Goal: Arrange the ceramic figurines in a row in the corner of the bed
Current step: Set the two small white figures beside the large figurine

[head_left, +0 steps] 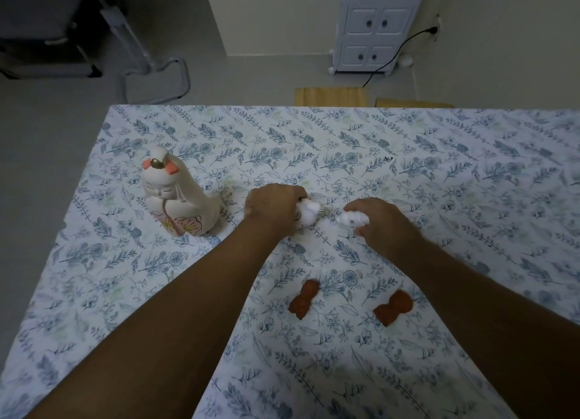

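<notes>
A tall white doll figurine [175, 195] with pink flowers stands upright near the bed's far left corner. To its right, my left hand [273, 206] is closed around a small white figurine [309, 213]. My right hand [381, 222] grips a second small white figurine [351, 219]; both are partly hidden by my fingers. Closer to me, two small red-brown figurines lie on the sheet, one [303, 299] between my forearms and one [394, 307] partly under my right forearm.
The bed [470, 183] has a white sheet with a blue floral print; its far edge and left edge meet at the corner beyond the doll. Past the bed are two wooden blocks [331, 96], a white drawer cabinet [373, 26] with a black cable, and a metal stand [150, 57].
</notes>
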